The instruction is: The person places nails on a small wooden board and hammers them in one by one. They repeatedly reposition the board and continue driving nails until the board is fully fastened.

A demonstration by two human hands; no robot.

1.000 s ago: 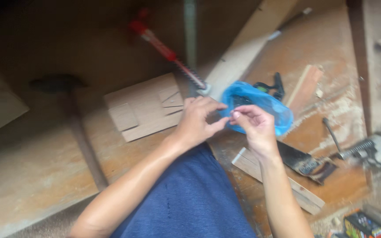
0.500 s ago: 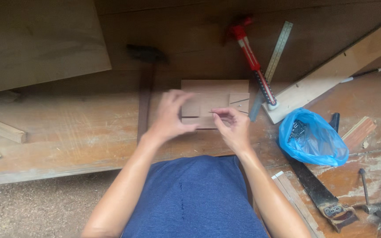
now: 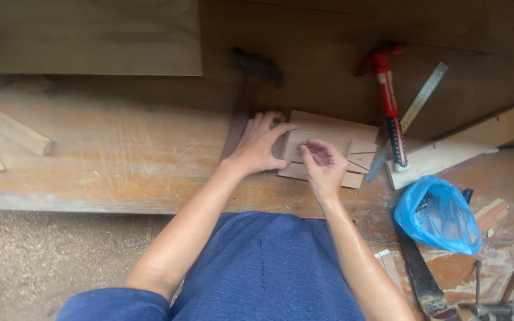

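Note:
My left hand [image 3: 261, 144] rests with spread fingers on the left edge of a small stack of flat wooden pieces [image 3: 333, 132] lying on the workbench. My right hand [image 3: 321, 161] is over the same pieces with its fingertips pinched together; something small and thin may be between them, too small to make out. A few thin nails [image 3: 359, 163] lie on the wood just right of that hand. A dark-headed hammer [image 3: 251, 83] lies directly behind my left hand, its handle running under the fingers.
A red-handled tool [image 3: 389, 101] and a metal ruler [image 3: 414, 114] lie to the right, beside a long wooden batten [image 3: 477, 141]. A blue plastic bag [image 3: 438, 217], a handsaw [image 3: 417, 270] and a wood offcut [image 3: 490, 214] sit at right. Boards [image 3: 96, 35] lie at far left.
Both hands moved from the blue bag over to the small wooden pieces. The view swung left and steadied; the left hand now lies flatter on the wood.

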